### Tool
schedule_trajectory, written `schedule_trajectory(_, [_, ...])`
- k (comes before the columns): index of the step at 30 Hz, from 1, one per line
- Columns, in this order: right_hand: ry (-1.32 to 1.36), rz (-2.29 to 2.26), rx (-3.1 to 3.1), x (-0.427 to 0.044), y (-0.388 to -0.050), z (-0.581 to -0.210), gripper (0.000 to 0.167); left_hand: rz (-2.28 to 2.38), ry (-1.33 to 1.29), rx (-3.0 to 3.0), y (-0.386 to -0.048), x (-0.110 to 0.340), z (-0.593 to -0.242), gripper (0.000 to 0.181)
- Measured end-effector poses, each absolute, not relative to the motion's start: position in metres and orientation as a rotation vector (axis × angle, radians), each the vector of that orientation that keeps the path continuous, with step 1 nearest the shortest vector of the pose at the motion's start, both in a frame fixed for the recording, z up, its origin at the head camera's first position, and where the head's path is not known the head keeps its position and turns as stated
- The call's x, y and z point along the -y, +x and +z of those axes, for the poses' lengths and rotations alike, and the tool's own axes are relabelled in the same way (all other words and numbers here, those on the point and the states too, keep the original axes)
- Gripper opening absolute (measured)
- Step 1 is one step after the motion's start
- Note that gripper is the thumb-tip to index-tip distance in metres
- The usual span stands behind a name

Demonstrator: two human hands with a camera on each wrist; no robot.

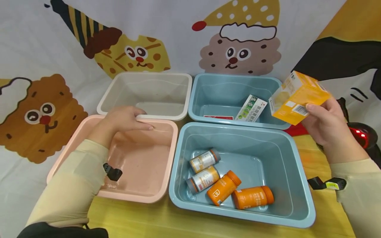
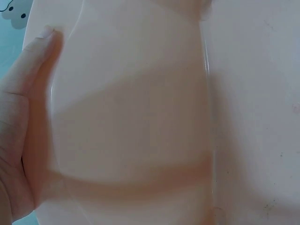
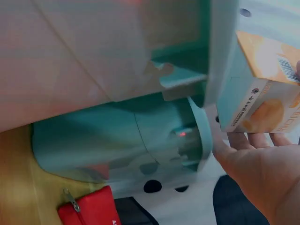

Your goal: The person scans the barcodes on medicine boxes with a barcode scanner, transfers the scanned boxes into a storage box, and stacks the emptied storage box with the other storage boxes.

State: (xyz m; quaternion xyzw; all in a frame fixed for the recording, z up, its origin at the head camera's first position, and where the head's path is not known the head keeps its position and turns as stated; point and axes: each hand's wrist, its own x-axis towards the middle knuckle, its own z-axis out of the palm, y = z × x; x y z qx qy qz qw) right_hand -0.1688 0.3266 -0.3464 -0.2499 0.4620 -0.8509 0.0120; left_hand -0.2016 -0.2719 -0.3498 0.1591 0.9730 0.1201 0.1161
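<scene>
Printed cloth (image 1: 166, 19) backs the work area, and a wood-toned table (image 1: 134, 215) carries four bins in two rows. We hold the orange-and-white box (image 1: 297, 97) in the right hand (image 1: 325, 125), pinching it with the thumb over the barcode face and the fingers on the opposite side. Reference relation: the box lies forward and left of the right palm, raised at the right end of the rear blue bin (image 1: 220, 89), and in the head view it covers part of that bin's right rim. We cannot read its clearance above the rim. Note the box attitude: it sits tilted, with its pictured white face toward the bin; foreshortening prevents us from fixing its long axis. Inside that bin, the white-and-green carton (image 1: 251, 108) lies slanted, beside the flat red item (image 1: 218, 117). Our right hand is the nearer one to both box and bin. Our left hand (image 1: 125, 120) is well apart, resting over the rear rim of the pink bin (image 1: 171, 158), thumb extended along it; we cannot tell how firmly its fingers bear there.
</scene>
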Motion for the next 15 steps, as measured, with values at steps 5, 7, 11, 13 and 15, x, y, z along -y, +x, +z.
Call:
schedule_trajectory(5, [-0.663, -2.477, -1.847, -0.316, -0.183, -0.346, 0.063, 0.352, 0.458, -2.847, -0.202, 0.272, -0.351, 0.065])
schedule_trajectory(7, [-0.601, -2.405, -1.967, -0.311, -0.187, -0.346, 0.068, 0.355, 0.461, -2.848, -0.203, 0.272, -0.351, 0.065])
schedule_trajectory(11, [-0.455, -2.309, -2.152, -0.304, -0.194, -0.347, 0.073, 0.37, 0.45, -2.847, -0.202, 0.271, -0.351, 0.065])
schedule_trajectory(13, [-0.404, -2.267, -2.233, -0.302, -0.196, -0.347, 0.074, 0.375, 0.441, -2.847, -0.202, 0.271, -0.351, 0.065])
schedule_trajectory(15, [-0.379, -2.232, -2.292, -0.3, -0.198, -0.347, 0.077, 0.377, 0.436, -2.846, -0.201, 0.271, -0.351, 0.065])
